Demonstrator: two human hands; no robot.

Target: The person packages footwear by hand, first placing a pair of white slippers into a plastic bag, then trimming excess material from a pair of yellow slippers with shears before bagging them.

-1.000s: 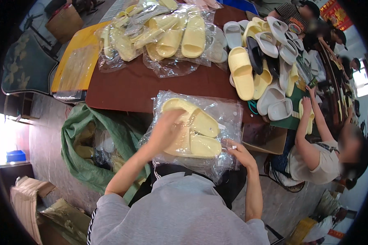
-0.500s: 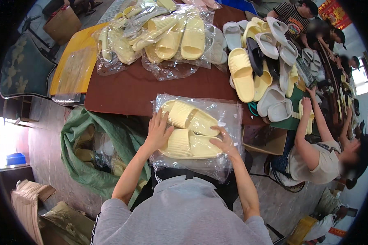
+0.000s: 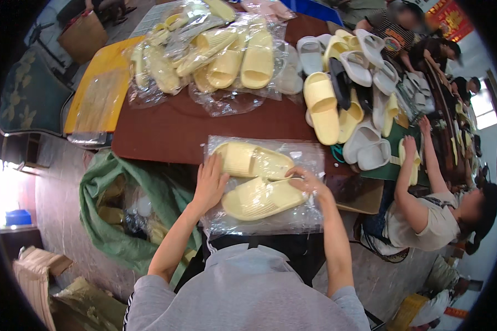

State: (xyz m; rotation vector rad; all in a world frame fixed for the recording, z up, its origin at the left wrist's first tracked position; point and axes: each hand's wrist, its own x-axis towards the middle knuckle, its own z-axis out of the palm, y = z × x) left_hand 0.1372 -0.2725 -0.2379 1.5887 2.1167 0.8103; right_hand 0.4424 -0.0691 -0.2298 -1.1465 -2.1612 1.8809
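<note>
"Yellow slippers [image 3: 262, 197] are lying side by side at the centre of the frame, showing through a clear plastic bag [image 3: 309, 157]. How is the left hand [image 3: 209, 183] sitting?"

"It's lying flat and open, fingers stretching upward, touching the bag by the slippers' left ends."

"And the right hand [image 3: 309, 186]?"

"That one's half-curling over their right ends, touching them. I can't tell whether its fingers are pinching or just resting."

"Is anything getting in the way?"

"Both hands are hiding bits of the slippers' ends, and the plastic is glinting."

"What's surrounding all this?"

"At the far left, a dark floral chair [image 3: 30, 91] is standing beside a yellow board [image 3: 102, 69], where a flat clear bag [image 3: 96, 105] is lying. Lower down, a green sack [image 3: 171, 193] is gaping open. Bagged slippers [image 3: 257, 63] are heaping up at the upper middle, covering part of a brown tabletop [image 3: 204, 124]."

"Farther right?"

"Loose slippers [image 3: 322, 105], yellow, grey and black, are crowding the upper right. A cardboard box [image 3: 370, 197] is sitting below them, near the right hand. Toward the right edge, a co-worker [image 3: 422, 220] is resting a hand on a single yellow slipper [image 3: 415, 170]."
</note>
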